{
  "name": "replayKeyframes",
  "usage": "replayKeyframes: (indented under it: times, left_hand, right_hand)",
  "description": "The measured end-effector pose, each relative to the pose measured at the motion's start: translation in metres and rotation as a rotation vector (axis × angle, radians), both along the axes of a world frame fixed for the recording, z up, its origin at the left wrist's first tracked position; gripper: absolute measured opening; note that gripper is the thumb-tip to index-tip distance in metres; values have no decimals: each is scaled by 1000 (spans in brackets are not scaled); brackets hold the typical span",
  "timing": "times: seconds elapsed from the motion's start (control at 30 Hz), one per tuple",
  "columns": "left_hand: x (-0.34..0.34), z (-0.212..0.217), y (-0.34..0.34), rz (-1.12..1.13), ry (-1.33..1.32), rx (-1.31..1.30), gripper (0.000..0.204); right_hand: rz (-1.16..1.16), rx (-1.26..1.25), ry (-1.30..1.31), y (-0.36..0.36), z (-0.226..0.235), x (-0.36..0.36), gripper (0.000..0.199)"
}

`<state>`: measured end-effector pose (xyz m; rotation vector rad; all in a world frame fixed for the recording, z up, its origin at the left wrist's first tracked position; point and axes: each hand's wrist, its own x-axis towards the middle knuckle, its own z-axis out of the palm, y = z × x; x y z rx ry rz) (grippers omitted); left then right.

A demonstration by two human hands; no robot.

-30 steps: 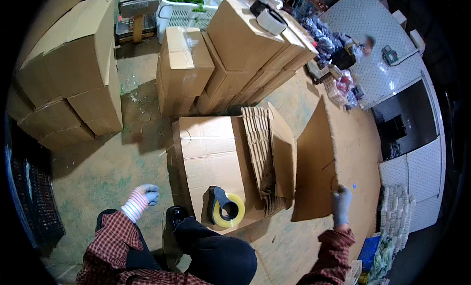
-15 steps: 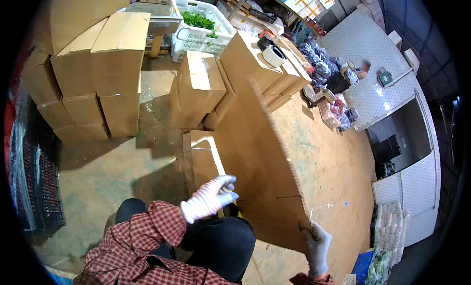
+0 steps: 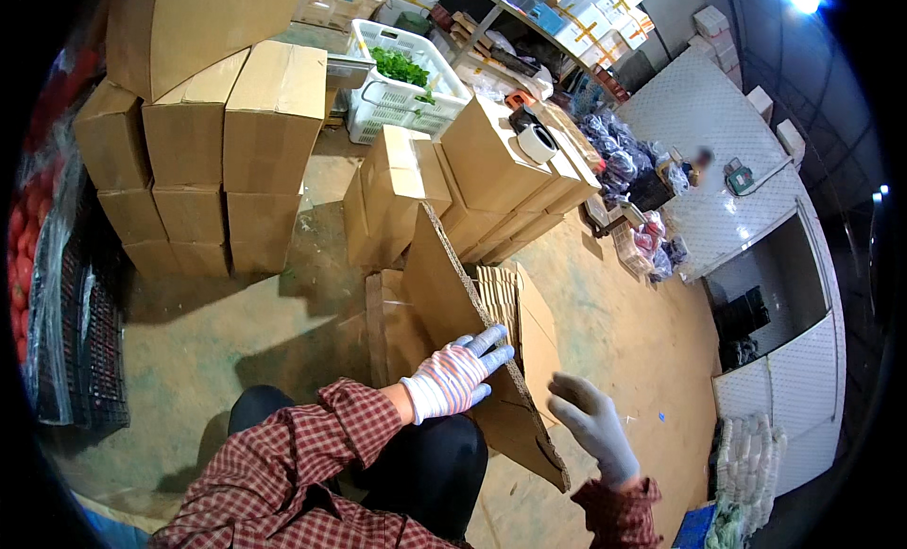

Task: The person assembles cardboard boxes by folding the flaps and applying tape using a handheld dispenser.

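Note:
My left hand (image 3: 452, 377), in a striped glove with grey-blue fingertips, grips the upper edge of a flat cardboard carton (image 3: 449, 289) that stands tilted before my knees. Its fingers lie over the edge, with the thumb on the near face. My right hand (image 3: 593, 428), in a pale grey glove, is off to the right of the carton, open, its fingers a little bent and nothing in them. Just beyond the held carton stand several folded flat cartons (image 3: 497, 299), seen edge-on. Another cardboard piece (image 3: 385, 327) lies left of it, partly covered.
Closed cartons (image 3: 274, 124) are stacked at the far left. More boxes (image 3: 491, 152) stand ahead, with a tape roll (image 3: 538, 145) on top. Behind them is a white crate (image 3: 368, 114) with leafy greens (image 3: 399, 67). A black crate (image 3: 85, 313) flanks me; a person (image 3: 697, 166) is far right.
The cardboard carton has swung from broadside to nearly edge-on, uncovering the folded cartons behind. My left hand has moved right onto its edge; my right hand has let go and risen.

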<state>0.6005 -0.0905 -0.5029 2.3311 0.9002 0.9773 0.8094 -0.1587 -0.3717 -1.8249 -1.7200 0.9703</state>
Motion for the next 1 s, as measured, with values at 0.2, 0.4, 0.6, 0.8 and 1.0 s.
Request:
replayKeyframes:
  times: [0.2, 0.4, 0.6, 0.8, 1.0]
  left_hand:
    - [2, -5, -7, 8, -63, -4, 64]
    - [1, -19, -13, 56, -71, 143, 64]
    - [-1, -21, -16, 132, 69, 178, 40]
    - [-18, -29, -9, 121, 116, 233, 15]
    - [-52, 11, -22, 284, -17, 425, 10]
  right_hand:
    - [168, -176, -69, 45, -50, 9, 47]
    - [117, -80, -115, 46, -44, 15, 49]
    - [27, 399, -741, 61, -46, 21, 23]
    - [40, 349, -764, 64, -44, 56, 16]
    - [-206, 447, -845, 10, 93, 100, 10]
